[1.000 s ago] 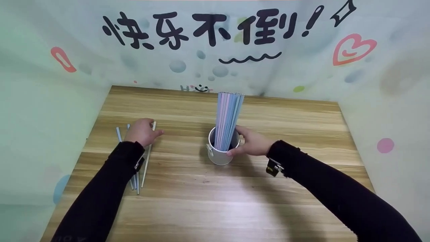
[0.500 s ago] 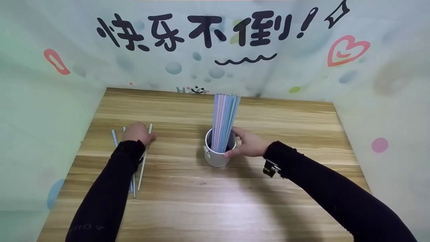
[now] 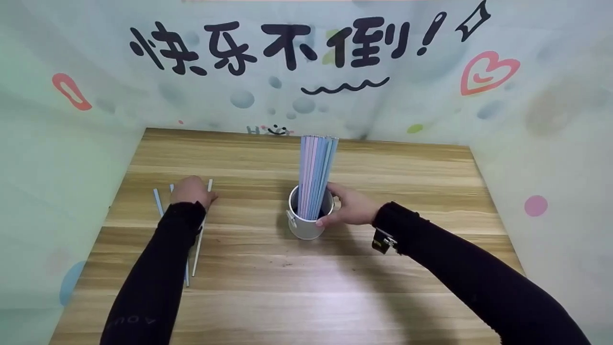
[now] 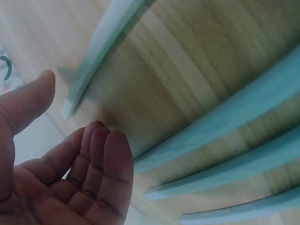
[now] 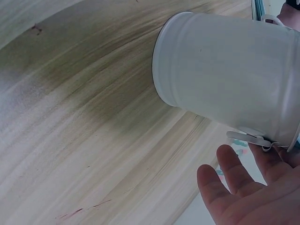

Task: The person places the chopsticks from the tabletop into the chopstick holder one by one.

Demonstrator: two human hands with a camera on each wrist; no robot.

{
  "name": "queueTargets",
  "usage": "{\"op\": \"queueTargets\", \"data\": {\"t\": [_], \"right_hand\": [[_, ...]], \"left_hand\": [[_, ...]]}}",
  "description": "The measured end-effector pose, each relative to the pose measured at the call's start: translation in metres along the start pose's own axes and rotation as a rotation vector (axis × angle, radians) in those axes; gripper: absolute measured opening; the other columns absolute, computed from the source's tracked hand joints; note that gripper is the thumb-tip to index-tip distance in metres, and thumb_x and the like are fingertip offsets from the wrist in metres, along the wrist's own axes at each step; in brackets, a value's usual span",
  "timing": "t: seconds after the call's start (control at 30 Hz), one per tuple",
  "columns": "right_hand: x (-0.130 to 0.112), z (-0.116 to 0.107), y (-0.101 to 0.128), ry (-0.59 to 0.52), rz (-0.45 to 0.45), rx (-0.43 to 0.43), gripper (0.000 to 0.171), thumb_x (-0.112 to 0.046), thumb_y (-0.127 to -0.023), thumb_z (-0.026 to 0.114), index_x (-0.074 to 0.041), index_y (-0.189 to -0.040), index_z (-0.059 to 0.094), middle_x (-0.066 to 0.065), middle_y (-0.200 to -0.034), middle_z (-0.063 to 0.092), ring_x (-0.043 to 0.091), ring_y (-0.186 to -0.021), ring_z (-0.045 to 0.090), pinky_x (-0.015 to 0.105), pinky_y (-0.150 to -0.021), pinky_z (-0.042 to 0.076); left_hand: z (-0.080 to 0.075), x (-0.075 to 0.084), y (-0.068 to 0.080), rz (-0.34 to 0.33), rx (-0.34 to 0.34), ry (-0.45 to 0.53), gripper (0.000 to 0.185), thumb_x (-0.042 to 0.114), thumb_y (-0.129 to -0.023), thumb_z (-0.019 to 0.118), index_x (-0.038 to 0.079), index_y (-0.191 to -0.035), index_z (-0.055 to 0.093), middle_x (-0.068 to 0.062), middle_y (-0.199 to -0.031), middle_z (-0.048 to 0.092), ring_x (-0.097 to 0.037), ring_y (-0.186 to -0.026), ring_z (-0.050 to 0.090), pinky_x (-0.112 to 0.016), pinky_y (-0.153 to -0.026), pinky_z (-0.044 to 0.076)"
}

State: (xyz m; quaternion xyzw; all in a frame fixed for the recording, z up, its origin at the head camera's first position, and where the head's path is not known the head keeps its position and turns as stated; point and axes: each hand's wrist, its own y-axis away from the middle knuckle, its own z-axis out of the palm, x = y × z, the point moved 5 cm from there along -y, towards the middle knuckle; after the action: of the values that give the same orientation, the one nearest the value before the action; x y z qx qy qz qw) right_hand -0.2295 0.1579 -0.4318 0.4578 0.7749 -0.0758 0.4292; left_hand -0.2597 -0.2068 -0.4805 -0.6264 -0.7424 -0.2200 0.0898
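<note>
White enamelled metal, the small round pail (image 3: 306,224) stands mid-table holding a tall upright bundle of pastel blue and pink sticks (image 3: 316,175); the right hand (image 3: 352,207) curls around its right side, gripping the rim. To the left, the left hand (image 3: 190,190) rests on loose pale sticks (image 3: 197,247) lying on the wooden table (image 3: 311,287). At the left wrist, fingers (image 4: 105,168) hang loosely curled, holding nothing, above the sticks. At the right wrist, the pail wall (image 5: 225,70) fills the view, fingertips (image 5: 234,173) by its handle lug.
</note>
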Motion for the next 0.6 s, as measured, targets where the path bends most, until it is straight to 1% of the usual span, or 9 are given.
{"op": "queueTargets", "data": {"t": [0.1, 0.27, 0.33, 0.5, 0.57, 0.6], "right_hand": [[-0.001, -0.0003, -0.0003, -0.003, 0.0, -0.003, 0.096, -0.031, -0.078, 0.089, -0.02, -0.158, 0.037, 0.011, -0.152, 0.051, 0.029, -0.142, 0.045, 0.052, -0.121, 0.031], [-0.0027, -0.0001, -0.0008, -0.014, -0.005, -0.009, 0.095, -0.031, -0.078, 0.089, -0.02, -0.157, 0.038, 0.01, -0.153, 0.05, 0.029, -0.143, 0.044, 0.051, -0.122, 0.031], [-0.0026, -0.0001, -0.001, -0.018, -0.004, -0.009, 0.094, -0.03, -0.078, 0.089, -0.02, -0.156, 0.039, 0.011, -0.152, 0.051, 0.029, -0.143, 0.044, 0.051, -0.122, 0.031], [-0.0006, -0.0003, -0.0011, -0.016, 0.009, -0.007, 0.095, -0.031, -0.077, 0.09, -0.021, -0.156, 0.039, 0.011, -0.15, 0.052, 0.03, -0.141, 0.045, 0.052, -0.121, 0.032], [0.0002, -0.0004, -0.0013, -0.011, 0.01, -0.005, 0.094, -0.031, -0.077, 0.09, -0.02, -0.156, 0.039, 0.011, -0.149, 0.053, 0.03, -0.141, 0.046, 0.051, -0.121, 0.033], [0.0005, -0.0004, -0.0016, -0.01, 0.006, -0.005, 0.094, -0.031, -0.077, 0.09, -0.02, -0.156, 0.039, 0.012, -0.149, 0.053, 0.03, -0.14, 0.047, 0.051, -0.12, 0.033]], "left_hand": [[0.0001, 0.0008, 0.0004, -0.001, 0.009, 0.016, 0.038, 0.024, -0.091, 0.073, 0.008, -0.062, 0.055, -0.001, -0.061, 0.05, -0.017, -0.059, 0.05, -0.029, -0.056, 0.046], [0.0032, 0.0008, -0.0005, -0.029, 0.008, 0.039, 0.035, 0.022, -0.092, 0.072, 0.007, -0.064, 0.058, -0.002, -0.062, 0.051, -0.016, -0.059, 0.049, -0.027, -0.051, 0.044], [0.0041, 0.0018, -0.0016, -0.019, 0.017, 0.035, 0.033, 0.018, -0.092, 0.071, 0.007, -0.064, 0.059, -0.002, -0.063, 0.052, -0.016, -0.059, 0.048, -0.027, -0.052, 0.043], [0.0077, 0.0058, -0.005, 0.019, 0.019, -0.018, 0.033, 0.005, -0.092, 0.057, 0.009, -0.06, 0.05, -0.004, -0.065, 0.051, -0.016, -0.058, 0.046, -0.028, -0.053, 0.041], [0.0089, 0.0071, -0.0056, 0.022, 0.007, -0.036, 0.031, 0.001, -0.093, 0.05, 0.007, -0.062, 0.051, -0.009, -0.069, 0.057, -0.017, -0.059, 0.047, -0.03, -0.054, 0.045], [0.009, 0.008, -0.0053, 0.026, 0.0, -0.042, 0.03, 0.0, -0.094, 0.049, 0.005, -0.065, 0.055, -0.012, -0.074, 0.061, -0.018, -0.061, 0.048, -0.032, -0.056, 0.048]]}}
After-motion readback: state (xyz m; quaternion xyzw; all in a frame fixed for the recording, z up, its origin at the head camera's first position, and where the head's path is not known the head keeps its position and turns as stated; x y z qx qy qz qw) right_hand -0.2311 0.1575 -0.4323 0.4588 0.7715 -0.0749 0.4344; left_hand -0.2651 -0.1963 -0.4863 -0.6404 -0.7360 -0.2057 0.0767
